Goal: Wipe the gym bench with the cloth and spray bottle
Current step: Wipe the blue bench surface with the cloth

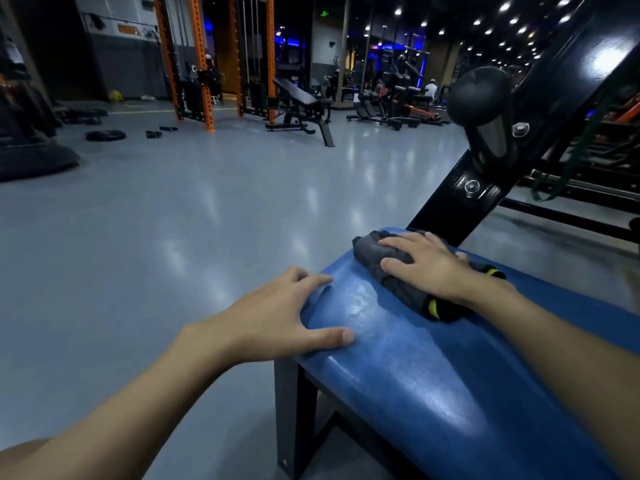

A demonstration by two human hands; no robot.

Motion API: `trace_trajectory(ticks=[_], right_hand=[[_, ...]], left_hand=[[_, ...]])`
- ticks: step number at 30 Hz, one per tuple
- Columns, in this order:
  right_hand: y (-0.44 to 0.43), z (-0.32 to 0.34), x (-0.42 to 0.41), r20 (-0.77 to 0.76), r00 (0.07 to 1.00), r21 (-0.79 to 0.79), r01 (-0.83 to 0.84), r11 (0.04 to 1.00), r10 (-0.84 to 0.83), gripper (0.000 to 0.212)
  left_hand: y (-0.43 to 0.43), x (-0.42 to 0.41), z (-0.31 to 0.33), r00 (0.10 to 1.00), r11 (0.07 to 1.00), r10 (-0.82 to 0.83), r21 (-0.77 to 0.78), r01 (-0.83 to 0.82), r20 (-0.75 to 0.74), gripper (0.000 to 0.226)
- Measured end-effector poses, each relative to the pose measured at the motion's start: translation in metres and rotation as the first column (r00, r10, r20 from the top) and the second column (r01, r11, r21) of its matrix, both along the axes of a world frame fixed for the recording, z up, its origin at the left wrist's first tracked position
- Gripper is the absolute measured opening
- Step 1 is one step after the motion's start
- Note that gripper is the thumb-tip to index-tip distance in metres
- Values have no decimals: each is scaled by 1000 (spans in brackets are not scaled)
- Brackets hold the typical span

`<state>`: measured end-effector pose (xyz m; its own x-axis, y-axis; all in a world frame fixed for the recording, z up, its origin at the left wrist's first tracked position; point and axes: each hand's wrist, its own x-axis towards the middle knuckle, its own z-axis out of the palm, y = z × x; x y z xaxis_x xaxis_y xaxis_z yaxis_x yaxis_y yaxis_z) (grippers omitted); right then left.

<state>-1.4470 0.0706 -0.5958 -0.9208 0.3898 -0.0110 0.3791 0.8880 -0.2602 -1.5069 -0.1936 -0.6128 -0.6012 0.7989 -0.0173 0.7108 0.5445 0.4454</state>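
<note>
My R hand lies flat on the cloth, centre-right of the frame. Fingers are straight and a bit spread, palm pressing down, nothing pinched. The cloth is dark grey w/ yellow-green trim, bunched into a long roll, and sits on top of the blue bench near its far end.

My L hand is at lower centre, resting on the bench's left edge. Fingers are spread wide – thumb flat on the pad top, index along the rim. The other fingertips are hidden behind the hand, so can't tell how they lie. The pad surface btwn my hands shows a wet-looking sheen.

A black frame post rises to the upper right behind the cloth, w/ a dark round pad bolted on. Grey floor fills the left. An orange rack and an incline bench stand at upper centre – a weight plate lies on the floor at upper left.
</note>
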Motion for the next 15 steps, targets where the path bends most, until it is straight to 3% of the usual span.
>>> trace_trajectory(ticks=[8,12,15], right_hand=[[5,-4,52,-5,994,39,-105,994,105,52],[28,-3,73,8,1000,21,30,999,-30,55],[29,-4,88,-1,999,31,45,998,-45,54]], left_hand=[[25,5,6,993,996,-57,-71,49,-108,93],[50,24,15,979,990,-122,-92,108,-164,82],[66,36,18,969,974,-163,-189,128,-186,84]])
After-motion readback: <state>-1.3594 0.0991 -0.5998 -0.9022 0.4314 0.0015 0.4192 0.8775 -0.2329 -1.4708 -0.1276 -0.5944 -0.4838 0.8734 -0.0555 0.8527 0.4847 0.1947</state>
